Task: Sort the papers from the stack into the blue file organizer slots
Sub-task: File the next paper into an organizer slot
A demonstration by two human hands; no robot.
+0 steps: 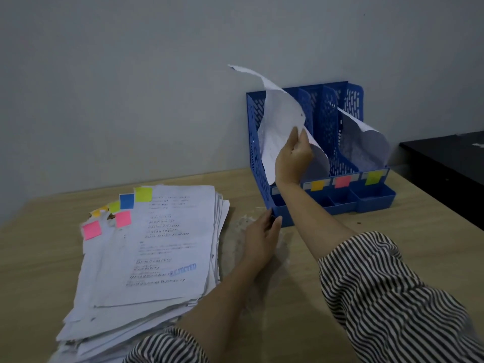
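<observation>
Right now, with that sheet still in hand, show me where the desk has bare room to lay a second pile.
Bare wood lies right of the organizer, out to the desk edge, and nearer, right of the striped sleeve. A narrower strip runs between the stack and the wall. It is crowded between stack and organizer: the left hand rests there, and the right hand reaches across with the sheet.

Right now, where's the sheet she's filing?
Head view, right of centre: the sheet is pinched in the right hand, going into the leftmost slot of the blue file organizer.

Right hand (293, 158) holds paper (280, 119) over organizer (324, 127).
</observation>
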